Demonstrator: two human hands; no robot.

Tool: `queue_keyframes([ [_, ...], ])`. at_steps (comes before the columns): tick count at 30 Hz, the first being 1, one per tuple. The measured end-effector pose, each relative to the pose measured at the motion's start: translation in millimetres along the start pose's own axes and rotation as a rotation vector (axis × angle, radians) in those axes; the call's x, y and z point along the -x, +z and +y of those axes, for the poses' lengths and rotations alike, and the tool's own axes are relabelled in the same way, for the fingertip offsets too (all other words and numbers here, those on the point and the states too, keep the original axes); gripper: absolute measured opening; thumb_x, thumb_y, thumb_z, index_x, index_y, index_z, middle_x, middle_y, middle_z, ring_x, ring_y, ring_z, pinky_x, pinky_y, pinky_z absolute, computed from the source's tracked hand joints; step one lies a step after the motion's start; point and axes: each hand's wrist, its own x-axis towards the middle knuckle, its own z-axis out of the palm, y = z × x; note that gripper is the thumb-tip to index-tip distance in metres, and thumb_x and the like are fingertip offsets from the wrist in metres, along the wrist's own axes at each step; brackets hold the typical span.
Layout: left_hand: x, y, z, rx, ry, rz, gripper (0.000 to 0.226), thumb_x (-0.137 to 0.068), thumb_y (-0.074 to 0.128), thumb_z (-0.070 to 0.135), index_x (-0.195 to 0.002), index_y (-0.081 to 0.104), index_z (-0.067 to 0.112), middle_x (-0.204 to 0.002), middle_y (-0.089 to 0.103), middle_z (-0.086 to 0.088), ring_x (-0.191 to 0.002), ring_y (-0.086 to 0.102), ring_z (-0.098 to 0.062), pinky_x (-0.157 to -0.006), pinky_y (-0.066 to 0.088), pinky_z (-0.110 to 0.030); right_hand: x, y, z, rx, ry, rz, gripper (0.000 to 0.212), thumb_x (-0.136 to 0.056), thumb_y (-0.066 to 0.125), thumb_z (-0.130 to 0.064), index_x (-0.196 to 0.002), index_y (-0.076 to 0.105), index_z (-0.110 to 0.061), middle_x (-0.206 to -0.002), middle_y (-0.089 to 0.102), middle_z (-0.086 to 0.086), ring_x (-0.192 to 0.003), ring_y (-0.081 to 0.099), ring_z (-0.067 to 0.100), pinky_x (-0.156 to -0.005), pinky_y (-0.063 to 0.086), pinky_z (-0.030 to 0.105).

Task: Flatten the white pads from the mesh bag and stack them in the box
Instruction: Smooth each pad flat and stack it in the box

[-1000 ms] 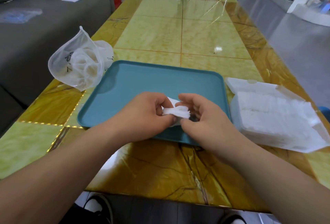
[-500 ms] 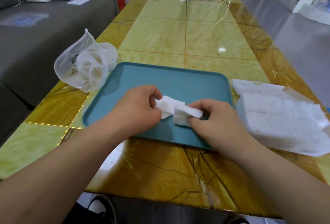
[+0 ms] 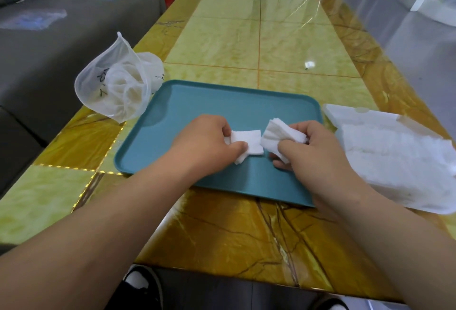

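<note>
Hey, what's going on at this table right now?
A person is sorting white pads over a teal tray. The left hand pinches a flat pad, and the right hand grips a small bunch of pads fanned out beside it, with the two lots apart. The mesh bag lies left of the tray with more white material inside. The box sits open to the right, already holding a stack.

One head-worn view — looking forward and down, close over the table (image 3: pixel 259 38).
</note>
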Motion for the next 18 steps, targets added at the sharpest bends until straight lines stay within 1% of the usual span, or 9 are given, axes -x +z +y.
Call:
queue_keyframes([
  [3, 1.1, 0.5, -1.4, -0.003, 0.029, 0.004, 0.035, -0.082, 0.072, 0.056, -0.107, 0.068, 0.032, -0.105, 0.059, 0.006, -0.102, 0.060, -0.020, -0.089, 0.054, -0.039, -1.5, 1.4, 1.5, 0.016, -0.010, 0.002, 0.018, -0.084, 0.063, -0.007, -0.096, 0.064, -0.021, -0.085, 0.076, 0.007, -0.089, 0.076, 0.033, -0.087, 0.061, 0.058],
  [5, 3.7, 0.7, -0.9, 0.043, 0.061, 0.002, 0.028, -0.083, 0.073, 0.051, -0.105, 0.068, 0.036, -0.107, 0.055, 0.005, -0.109, 0.055, -0.021, -0.095, 0.051, -0.041, -2.1, 2.4, 1.5, 0.016, -0.018, 0.001, 0.018, -0.085, 0.063, -0.007, -0.096, 0.064, -0.021, -0.085, 0.075, 0.006, -0.090, 0.076, 0.034, -0.087, 0.061, 0.058],
  [8, 5.0, 0.4, 0.7, 0.047, 0.085, 0.010, 0.022, -0.086, 0.074, 0.044, -0.105, 0.067, 0.037, -0.110, 0.052, 0.005, -0.117, 0.049, -0.021, -0.100, 0.047, -0.042, -3.7, 3.4, 2.8, 0.001, -0.020, -0.004, 0.017, -0.086, 0.063, -0.006, -0.097, 0.064, -0.019, -0.088, 0.075, 0.008, -0.089, 0.076, 0.033, -0.088, 0.061, 0.057],
  [11, 8.9, -2.4, 4.3, 0.056, 0.133, 0.026, 0.009, -0.086, 0.072, 0.037, -0.093, 0.065, 0.037, -0.098, 0.050, 0.013, -0.113, 0.048, -0.021, -0.101, 0.046, -0.045, -5.7, 2.9, 6.1, -0.057, -0.011, -0.001, 0.018, -0.087, 0.063, -0.005, -0.099, 0.063, -0.018, -0.095, 0.074, 0.008, -0.087, 0.078, 0.026, -0.087, 0.063, 0.053],
  [13, 12.4, -5.9, 5.3, 0.090, 0.158, 0.047, 0.007, -0.085, 0.072, 0.033, -0.085, 0.065, 0.034, -0.090, 0.053, 0.016, -0.106, 0.054, -0.018, -0.095, 0.049, -0.042, -7.4, 2.4, 7.6, -0.106, 0.011, 0.000, 0.019, -0.089, 0.063, -0.004, -0.103, 0.062, -0.018, -0.099, 0.074, 0.008, -0.089, 0.078, 0.022, -0.087, 0.064, 0.048],
  [15, 13.2, -12.1, 4.5, 0.218, 0.164, 0.085, 0.007, -0.084, 0.073, 0.026, -0.083, 0.067, 0.029, -0.083, 0.065, 0.012, -0.090, 0.063, -0.013, -0.081, 0.055, -0.036, -9.7, 2.0, 8.6, -0.139, 0.019, 0.008, 0.021, -0.090, 0.062, -0.005, -0.107, 0.062, -0.018, -0.101, 0.075, 0.008, -0.090, 0.078, 0.021, -0.088, 0.064, 0.047],
  [16, 14.0, -16.7, 5.1, 0.306, 0.161, 0.100, 0.009, -0.084, 0.074, 0.021, -0.086, 0.067, 0.028, -0.080, 0.068, 0.010, -0.081, 0.066, -0.010, -0.074, 0.056, -0.031, -10.4, 1.4, 8.3, -0.155, 0.014, 0.016, 0.021, -0.090, 0.062, -0.005, -0.108, 0.062, -0.018, -0.101, 0.076, 0.008, -0.090, 0.078, 0.021, -0.089, 0.064, 0.048],
  [17, 16.0, -21.6, 6.2, 0.385, 0.148, 0.106, 0.014, -0.085, 0.073, 0.018, -0.092, 0.067, 0.028, -0.080, 0.070, 0.008, -0.075, 0.066, -0.008, -0.069, 0.054, -0.024, -11.0, 0.7, 8.0, -0.171, 0.007, 0.024, 0.021, -0.090, 0.063, -0.005, -0.107, 0.063, -0.017, -0.100, 0.077, 0.008, -0.090, 0.079, 0.023, -0.090, 0.063, 0.050],
  [18, 18.0, -25.5, 5.6, 0.445, 0.126, 0.103, 0.023, -0.086, 0.073, 0.016, -0.103, 0.066, 0.029, -0.082, 0.070, 0.007, -0.074, 0.066, -0.008, -0.066, 0.053, -0.018, -11.2, 0.5, 7.4, -0.188, 0.001, 0.031, 0.021, -0.089, 0.065, -0.004, -0.106, 0.064, -0.017, -0.098, 0.078, 0.008, -0.091, 0.079, 0.026, -0.090, 0.063, 0.051],
])
